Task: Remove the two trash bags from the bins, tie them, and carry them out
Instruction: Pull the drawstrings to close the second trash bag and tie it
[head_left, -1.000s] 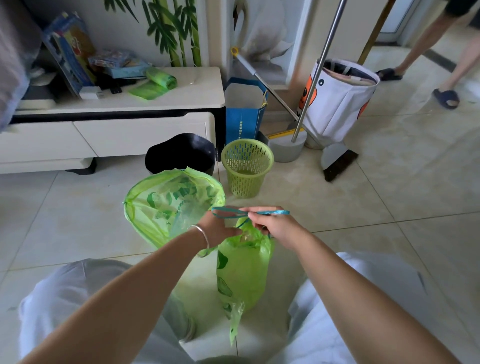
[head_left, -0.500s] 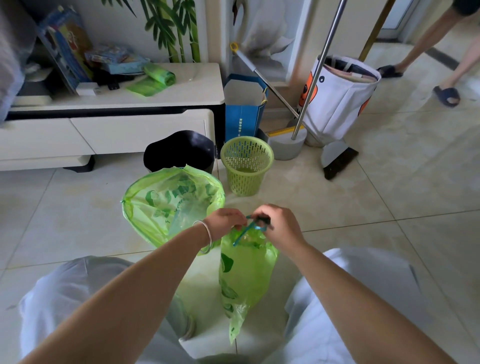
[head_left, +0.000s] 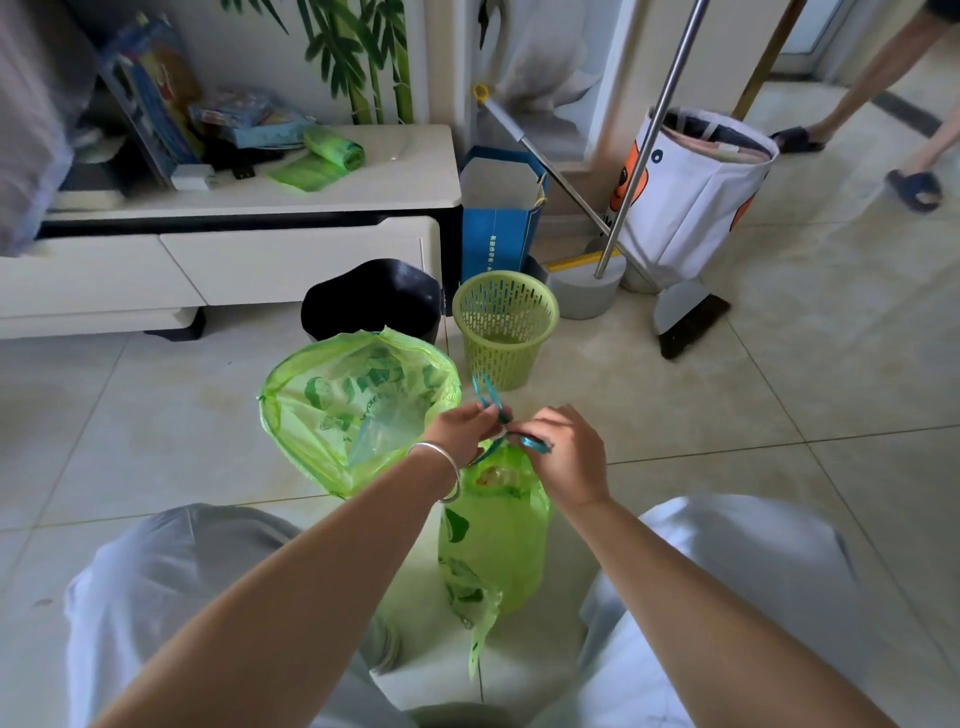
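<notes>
A small green trash bag (head_left: 493, 540) stands on the floor between my knees, its mouth gathered by a teal drawstring (head_left: 488, 400). My left hand (head_left: 460, 431) pinches one loop of the drawstring just above the bag's neck. My right hand (head_left: 563, 457) grips the other end close beside it. A second, larger green trash bag (head_left: 353, 405) sits open to the left of my hands, untied. Behind them stand a black bin (head_left: 374, 301) and a green lattice bin (head_left: 504, 327), both without a bag.
A white low cabinet (head_left: 234, 260) with a roll of green bags (head_left: 332, 148) lines the wall at the left. A blue paper bag (head_left: 498, 223), mop, broom (head_left: 685, 322) and white fabric hamper (head_left: 696, 192) stand behind the bins. Another person's legs (head_left: 883, 78) are at the far right.
My hands, spread apart with the drawstring stretched between them, came together over the small bag's neck and now work the string ends close to each other.
</notes>
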